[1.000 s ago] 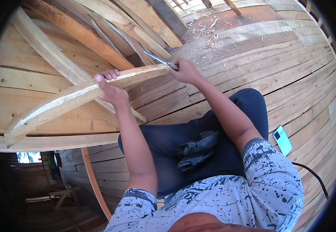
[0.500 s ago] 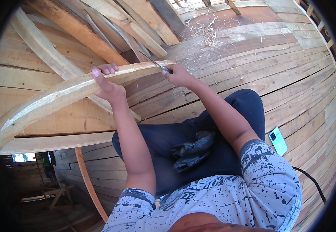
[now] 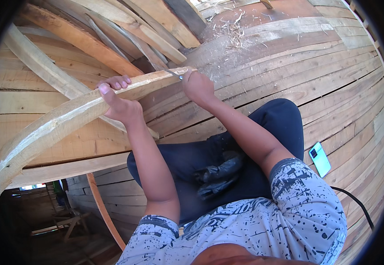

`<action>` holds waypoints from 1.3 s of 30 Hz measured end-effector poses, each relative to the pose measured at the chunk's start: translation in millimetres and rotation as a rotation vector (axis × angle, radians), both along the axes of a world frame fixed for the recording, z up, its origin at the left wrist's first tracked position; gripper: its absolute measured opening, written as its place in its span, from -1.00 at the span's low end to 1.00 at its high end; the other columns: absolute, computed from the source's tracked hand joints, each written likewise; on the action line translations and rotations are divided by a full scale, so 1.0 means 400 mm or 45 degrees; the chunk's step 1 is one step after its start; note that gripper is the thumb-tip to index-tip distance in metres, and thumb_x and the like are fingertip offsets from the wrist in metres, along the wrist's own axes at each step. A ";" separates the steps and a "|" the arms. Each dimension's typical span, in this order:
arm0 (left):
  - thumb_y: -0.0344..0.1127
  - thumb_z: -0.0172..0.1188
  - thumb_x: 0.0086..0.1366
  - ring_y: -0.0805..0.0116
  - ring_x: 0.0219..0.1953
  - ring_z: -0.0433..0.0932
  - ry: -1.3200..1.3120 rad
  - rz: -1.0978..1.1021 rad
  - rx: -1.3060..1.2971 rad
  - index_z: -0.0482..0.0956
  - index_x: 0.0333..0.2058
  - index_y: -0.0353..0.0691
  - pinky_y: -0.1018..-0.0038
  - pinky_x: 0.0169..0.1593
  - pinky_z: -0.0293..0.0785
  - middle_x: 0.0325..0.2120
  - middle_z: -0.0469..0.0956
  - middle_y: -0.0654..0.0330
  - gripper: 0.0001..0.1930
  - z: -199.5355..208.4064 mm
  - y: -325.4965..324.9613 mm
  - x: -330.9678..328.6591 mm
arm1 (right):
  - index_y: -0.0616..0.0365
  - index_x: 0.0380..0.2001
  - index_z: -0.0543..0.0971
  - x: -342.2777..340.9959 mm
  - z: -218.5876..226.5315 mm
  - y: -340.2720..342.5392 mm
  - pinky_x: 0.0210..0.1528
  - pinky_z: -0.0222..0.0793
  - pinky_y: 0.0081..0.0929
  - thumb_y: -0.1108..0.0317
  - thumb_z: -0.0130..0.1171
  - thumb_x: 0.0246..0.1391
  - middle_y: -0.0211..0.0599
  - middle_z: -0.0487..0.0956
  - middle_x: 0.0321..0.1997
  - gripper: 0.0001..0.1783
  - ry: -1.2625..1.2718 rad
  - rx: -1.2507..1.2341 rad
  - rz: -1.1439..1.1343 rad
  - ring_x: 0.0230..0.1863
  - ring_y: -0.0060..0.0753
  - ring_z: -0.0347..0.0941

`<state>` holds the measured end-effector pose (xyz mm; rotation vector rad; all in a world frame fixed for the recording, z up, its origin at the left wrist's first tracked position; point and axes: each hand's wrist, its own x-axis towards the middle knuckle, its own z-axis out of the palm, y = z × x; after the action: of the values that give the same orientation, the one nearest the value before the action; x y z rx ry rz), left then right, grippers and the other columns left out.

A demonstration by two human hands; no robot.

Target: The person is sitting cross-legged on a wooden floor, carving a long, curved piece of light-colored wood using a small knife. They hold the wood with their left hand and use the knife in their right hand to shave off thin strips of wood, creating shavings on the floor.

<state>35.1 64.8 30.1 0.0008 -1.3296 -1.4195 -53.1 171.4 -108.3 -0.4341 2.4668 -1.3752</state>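
A long curved piece of timber (image 3: pixel 59 118) slants from the lower left up to in front of my knees, its top edge partly pale and freshly cut. Around its middle my left hand (image 3: pixel 123 106) is closed, with thumb and fingers over the top edge. Near the timber's far right end my right hand (image 3: pixel 198 89) is shut on a thin-bladed knife (image 3: pixel 173 73). The blade points left and lies against the top edge; the handle is mostly hidden in my fist. A crumpled dark glossy thing (image 3: pixel 218 176) rests in my lap.
Several planks (image 3: pixel 84 42) lean at the upper left. Another curved timber (image 3: pixel 50 66) crosses under the one I hold. Wood shavings (image 3: pixel 232 33) litter the plank floor (image 3: pixel 262 75). At right lie a light-blue phone (image 3: pixel 322 165) and a black cable (image 3: pixel 359 205). Lower left is a dark drop.
My right hand has turned and moved slightly left, bringing the knife blade lower against the timber. The left hand keeps its hold as the view shifts a little.
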 end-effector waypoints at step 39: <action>-0.42 0.15 0.32 0.38 -0.48 0.38 0.062 0.107 0.216 0.34 -0.35 -0.19 0.36 -0.31 0.45 -0.57 0.35 0.23 -0.86 0.003 -0.076 0.049 | 0.34 -0.45 0.65 -0.069 0.160 -0.045 0.04 0.41 0.14 0.07 -0.35 0.32 0.35 0.60 -0.27 -0.34 0.109 -0.142 -0.047 -0.11 0.37 0.55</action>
<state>54.5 34.4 31.2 0.1325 -1.1531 -1.4478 -80.6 153.2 -44.5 -0.4837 2.4857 -1.5452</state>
